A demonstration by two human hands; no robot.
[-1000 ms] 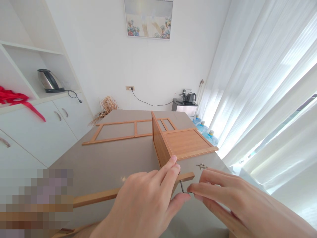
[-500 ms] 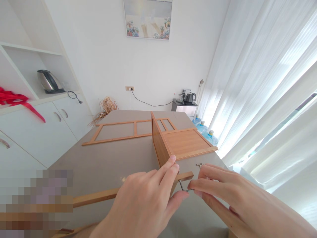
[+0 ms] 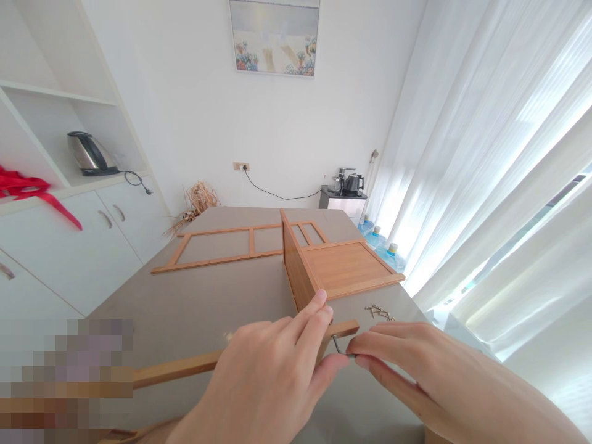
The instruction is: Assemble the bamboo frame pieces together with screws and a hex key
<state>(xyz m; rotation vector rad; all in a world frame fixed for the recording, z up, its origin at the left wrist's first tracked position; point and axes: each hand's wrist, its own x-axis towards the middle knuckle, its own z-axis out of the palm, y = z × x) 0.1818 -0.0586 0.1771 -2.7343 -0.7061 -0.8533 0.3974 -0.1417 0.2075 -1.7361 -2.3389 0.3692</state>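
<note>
My right hand [image 3: 416, 364] pinches the long arm of an L-shaped hex key [image 3: 338, 346]. The key's other end meets the side of a wooden rail [image 3: 346, 328], with any screw head too small to make out. My left hand [image 3: 272, 370] is closed around the near end of the wooden frame, its fingertips at the corner of an upright wooden panel [image 3: 298, 265]. Its palm hides most of that joint. Another wooden rail [image 3: 180, 368] runs leftward from behind my left hand. Several small screws [image 3: 379, 312] lie on the table just beyond my right hand.
On the grey table [image 3: 222, 296] lie an open wooden frame [image 3: 208, 262] and a flat panelled frame [image 3: 356, 265]. Water bottles [image 3: 392, 251] stand on the right by the curtain. A kettle [image 3: 92, 154] sits on the left shelf. A blurred patch covers the lower left.
My right fingers have turned and drawn closer together on the hex key, and the hand has dropped slightly, uncovering more screws. My left hand stays on the frame.
</note>
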